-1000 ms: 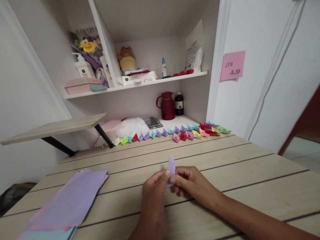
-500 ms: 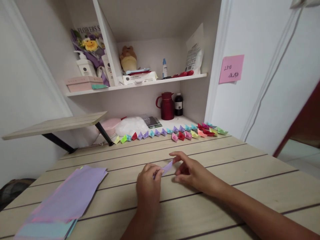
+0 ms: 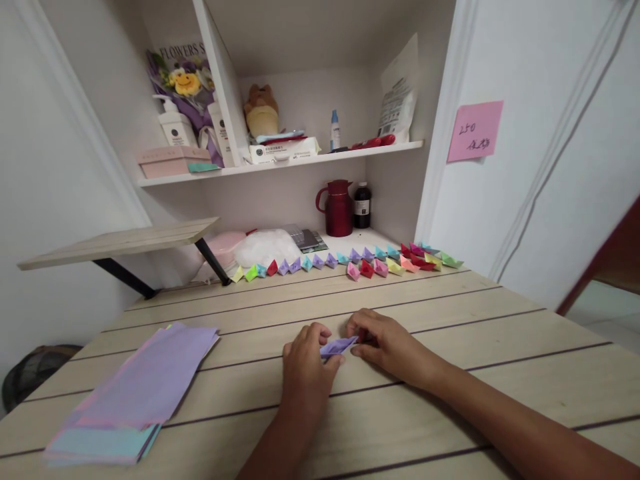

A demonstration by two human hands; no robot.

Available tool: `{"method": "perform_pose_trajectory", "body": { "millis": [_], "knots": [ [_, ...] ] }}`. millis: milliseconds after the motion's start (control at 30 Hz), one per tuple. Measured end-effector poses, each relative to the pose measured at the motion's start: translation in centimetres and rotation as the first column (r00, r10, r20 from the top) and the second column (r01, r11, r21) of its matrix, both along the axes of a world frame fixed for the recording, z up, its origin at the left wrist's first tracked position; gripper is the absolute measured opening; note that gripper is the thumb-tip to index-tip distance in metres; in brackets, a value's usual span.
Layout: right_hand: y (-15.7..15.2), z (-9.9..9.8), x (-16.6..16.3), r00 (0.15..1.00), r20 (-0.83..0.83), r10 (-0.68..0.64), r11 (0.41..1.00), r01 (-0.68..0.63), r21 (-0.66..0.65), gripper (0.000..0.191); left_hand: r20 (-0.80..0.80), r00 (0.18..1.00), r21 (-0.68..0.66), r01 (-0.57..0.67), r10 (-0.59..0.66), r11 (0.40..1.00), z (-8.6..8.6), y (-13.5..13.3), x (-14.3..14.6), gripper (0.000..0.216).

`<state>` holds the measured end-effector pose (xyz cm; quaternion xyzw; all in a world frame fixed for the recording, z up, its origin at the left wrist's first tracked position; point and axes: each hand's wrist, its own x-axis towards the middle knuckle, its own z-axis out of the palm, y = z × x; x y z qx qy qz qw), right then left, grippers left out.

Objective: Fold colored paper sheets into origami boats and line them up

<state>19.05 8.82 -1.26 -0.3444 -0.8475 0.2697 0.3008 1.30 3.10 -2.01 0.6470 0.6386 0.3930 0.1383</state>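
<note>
A small folded piece of purple paper (image 3: pixel 339 347), boat-like in form with a pointed right tip, is between my two hands just over the slatted table. My left hand (image 3: pixel 306 360) grips its left end, thumb in front and fingers behind. At the right tip, my right hand (image 3: pixel 385 343) has its thumb and curled fingers closed on the paper; the exact contact is partly hidden. Further back, several folded paper boats (image 3: pixel 317 262) in many colours stand in rows. To the left lies a stack of coloured paper sheets (image 3: pixel 155 373), purple on top.
Behind the boats are a clear plastic bag (image 3: pixel 267 248), a dark red jug (image 3: pixel 339 208) and a dark bottle (image 3: pixel 363 205). A small raised wooden stand (image 3: pixel 120 243) occupies the back left. Above runs a white shelf (image 3: pixel 280 163) with assorted items.
My right hand has come in to the paper's right tip, its fingers now curled. The purple paper has opened from a flat strip into a wider boat-like form. The view has shifted slightly.
</note>
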Motion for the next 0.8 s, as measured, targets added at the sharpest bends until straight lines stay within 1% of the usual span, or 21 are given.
{"method": "perform_pose_trajectory", "body": {
  "millis": [200,333,400,533,700,800],
  "knots": [
    [0.5,0.0,0.2,0.996,0.087,-0.004,0.997,-0.003,0.075,0.013,0.019,0.999,-0.044,0.033,-0.032,0.998,0.1,-0.2,0.0,0.039],
    [1.0,0.4,1.3,0.992,0.115,-0.044,0.996,0.035,0.085,0.012,0.029,0.994,-0.048,0.106,-0.104,0.993,0.5,-0.2,-0.3,0.042],
    [1.2,0.6,1.6,0.992,0.118,-0.052,0.995,0.042,0.088,0.014,-0.002,0.99,-0.05,0.139,-0.139,0.989,0.7,-0.2,-0.4,0.039],
    [1.3,0.6,1.8,0.99,0.139,-0.012,0.995,-0.002,0.102,0.019,-0.124,0.971,-0.047,0.202,-0.206,0.978,0.9,-0.2,-0.7,0.028],
    [1.5,0.4,1.8,0.993,0.118,0.003,0.996,-0.013,0.083,0.021,-0.235,0.907,-0.048,0.349,-0.35,0.936,0.8,0.0,-1.1,0.018],
    [1.5,0.5,1.9,0.993,0.121,0.004,0.996,-0.015,0.085,0.022,-0.294,0.875,-0.041,0.389,-0.384,0.92,0.8,0.0,-1.1,0.015]
  ]
}}
